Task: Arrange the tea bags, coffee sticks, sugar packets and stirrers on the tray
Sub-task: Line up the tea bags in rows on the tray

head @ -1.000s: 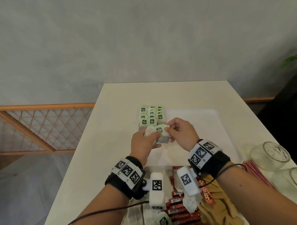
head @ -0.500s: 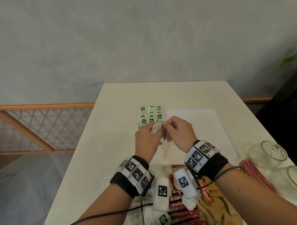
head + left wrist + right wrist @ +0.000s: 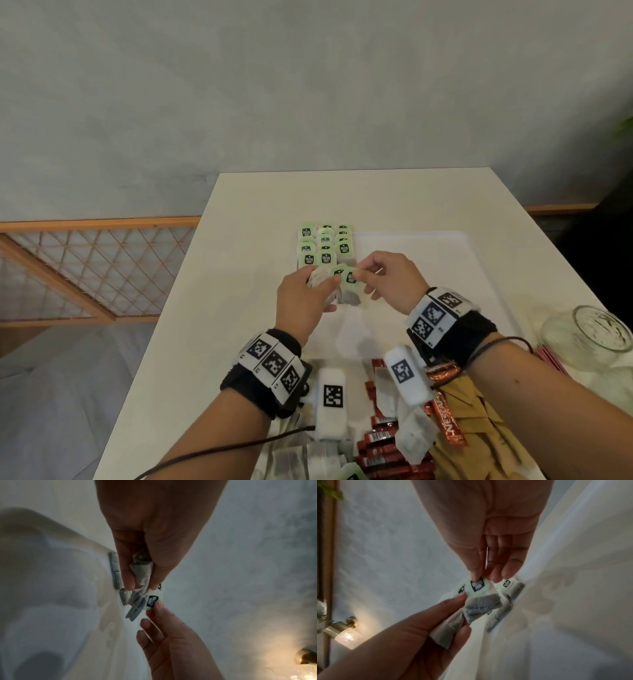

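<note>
L hand (image 3: 301, 301) clamps a small bunch of tea bags (image 3: 448, 627) as stock; R hand (image 3: 387, 277) pinches the green tag (image 3: 476, 586) of one bag, prob. to peel it off singly. Both held just above tray (image 3: 428, 240), near the laid rows (image 3: 323, 248) at its far-left corner, so next bag prob. extends the grid. Coffee sticks (image 3: 380, 442) not yet on tray.

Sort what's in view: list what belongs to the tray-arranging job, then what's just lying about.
Job: tray; tea bags laid in rows; tea bags held by the left hand; green tag pinched by the right hand; coffee sticks; stirrers.

Lying about: glass jar; wall lamp; lattice panel.
</note>
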`<move>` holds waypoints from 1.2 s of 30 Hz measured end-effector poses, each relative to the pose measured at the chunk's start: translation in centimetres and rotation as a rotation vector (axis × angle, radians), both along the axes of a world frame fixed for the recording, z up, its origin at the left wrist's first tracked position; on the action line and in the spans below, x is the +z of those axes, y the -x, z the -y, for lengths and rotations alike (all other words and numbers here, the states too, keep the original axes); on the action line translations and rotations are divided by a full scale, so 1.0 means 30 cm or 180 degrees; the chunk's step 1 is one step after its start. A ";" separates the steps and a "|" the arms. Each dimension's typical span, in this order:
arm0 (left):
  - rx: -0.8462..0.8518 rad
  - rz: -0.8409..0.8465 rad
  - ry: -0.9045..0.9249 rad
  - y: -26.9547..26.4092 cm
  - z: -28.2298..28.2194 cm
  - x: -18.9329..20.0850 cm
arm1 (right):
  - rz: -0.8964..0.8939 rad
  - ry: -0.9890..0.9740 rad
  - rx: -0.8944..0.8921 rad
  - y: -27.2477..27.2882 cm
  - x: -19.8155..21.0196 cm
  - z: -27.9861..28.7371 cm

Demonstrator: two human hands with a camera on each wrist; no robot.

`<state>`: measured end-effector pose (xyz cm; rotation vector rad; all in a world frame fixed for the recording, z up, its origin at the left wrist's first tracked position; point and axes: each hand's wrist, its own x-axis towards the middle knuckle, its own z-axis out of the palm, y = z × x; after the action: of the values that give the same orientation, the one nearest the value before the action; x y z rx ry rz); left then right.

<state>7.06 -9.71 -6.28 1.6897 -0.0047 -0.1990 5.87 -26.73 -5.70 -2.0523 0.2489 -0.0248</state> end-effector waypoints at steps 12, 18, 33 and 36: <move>0.0410 -0.0285 -0.0047 -0.093 -0.100 -0.085 | -0.0225 0.1279 0.0053 -0.198 -0.077 0.052; 0.0447 -0.0366 0.0000 -0.107 -0.126 -0.100 | -0.0050 0.1443 0.0219 -0.263 -0.067 0.022; 0.0259 -0.0553 0.0445 -0.087 -0.112 -0.040 | 0.0247 0.0684 0.0320 -0.180 -0.025 -0.024; 0.0168 -0.0513 0.0447 -0.076 -0.096 -0.018 | 0.0190 0.0376 0.0679 -0.140 0.012 -0.069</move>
<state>9.32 -6.83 -6.81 1.5282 0.1430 -0.2883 10.07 -24.65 -5.34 -2.1820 -0.0097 0.0312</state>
